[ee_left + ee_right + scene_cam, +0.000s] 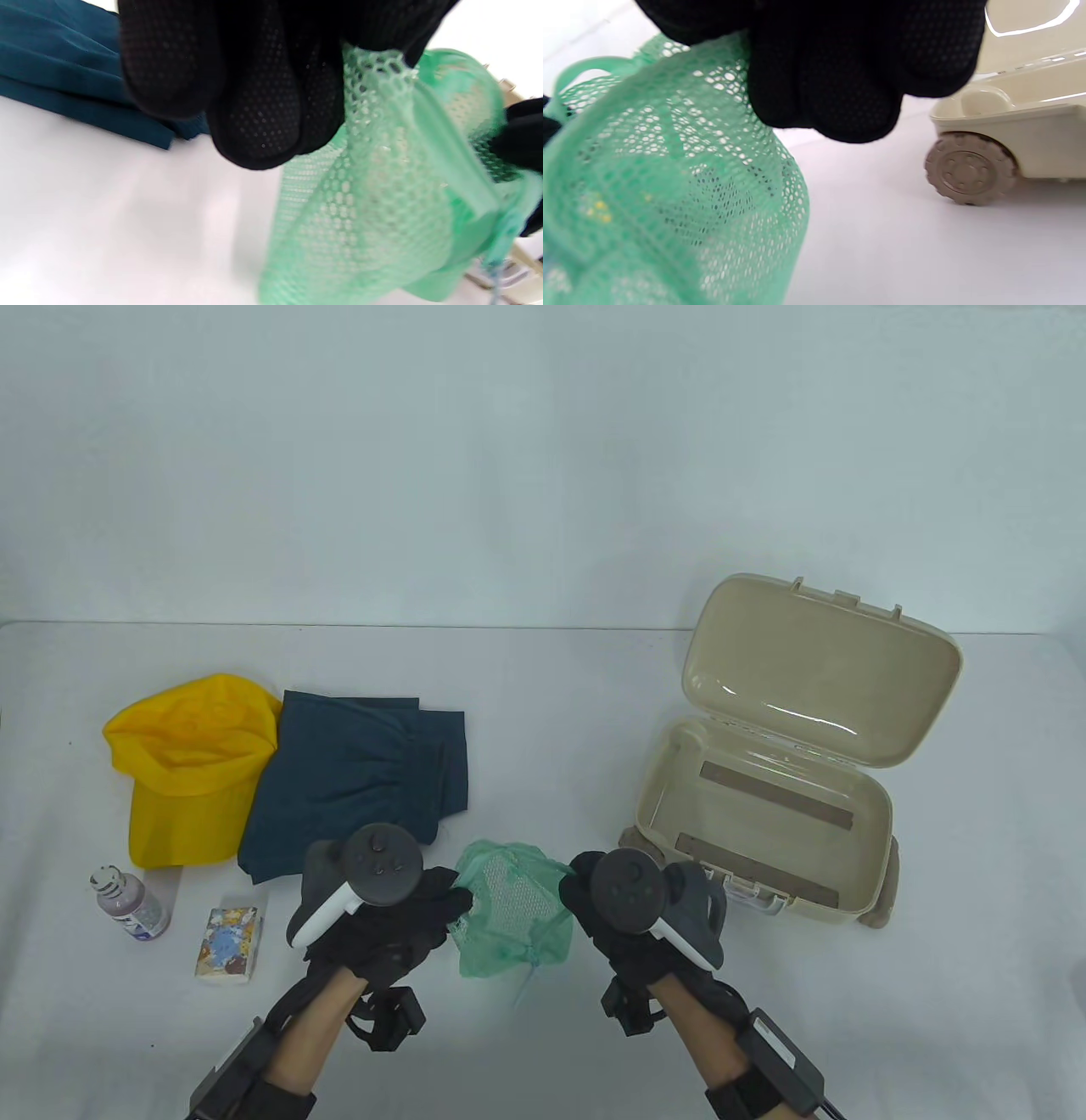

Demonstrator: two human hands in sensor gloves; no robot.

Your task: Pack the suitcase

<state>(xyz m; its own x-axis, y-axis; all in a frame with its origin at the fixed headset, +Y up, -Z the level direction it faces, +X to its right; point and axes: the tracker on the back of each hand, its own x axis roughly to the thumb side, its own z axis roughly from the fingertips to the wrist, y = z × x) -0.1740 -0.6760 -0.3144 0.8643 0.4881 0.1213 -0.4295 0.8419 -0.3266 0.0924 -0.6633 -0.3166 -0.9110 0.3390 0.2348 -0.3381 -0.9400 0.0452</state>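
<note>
A green mesh bag (512, 909) hangs between my two hands near the table's front middle. My left hand (424, 903) pinches its left rim; the left wrist view shows the gloved fingers (263, 97) closed on the mesh (373, 199). My right hand (585, 891) grips its right rim; the right wrist view shows the fingers (835, 80) closed on the mesh (670, 186). The beige suitcase (764, 806) stands open at the right, lid up, with a wheel (969, 168) close to my right hand.
Folded dark blue shorts (356, 780) and a yellow cap (191, 763) lie at the left. A small bottle (129, 903) and a printed tissue pack (227, 943) sit at the front left. The shorts also show in the left wrist view (63, 67).
</note>
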